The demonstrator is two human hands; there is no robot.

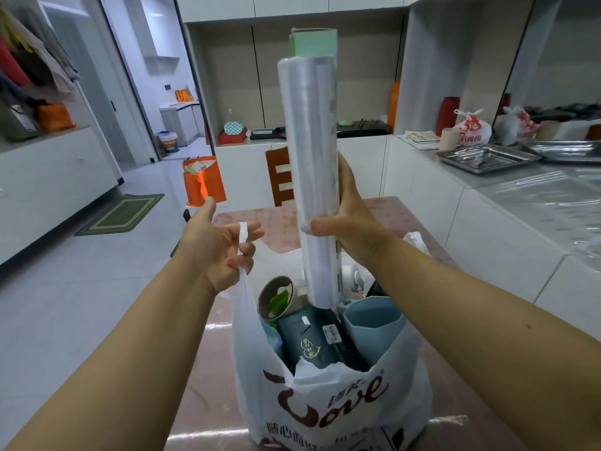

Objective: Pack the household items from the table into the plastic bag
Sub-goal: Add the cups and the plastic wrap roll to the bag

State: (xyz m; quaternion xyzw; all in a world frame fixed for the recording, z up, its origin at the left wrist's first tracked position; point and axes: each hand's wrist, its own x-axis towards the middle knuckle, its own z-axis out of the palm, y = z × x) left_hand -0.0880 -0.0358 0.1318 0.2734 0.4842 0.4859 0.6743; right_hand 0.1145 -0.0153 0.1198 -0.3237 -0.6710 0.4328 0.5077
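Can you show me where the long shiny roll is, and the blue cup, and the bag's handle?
roll of plastic wrap (309, 151): head view, middle of the clear roll.
blue cup (374, 323): head view, its front wall inside the plastic bag.
bag handle (243, 234): head view, white strip between the left hand's fingers.
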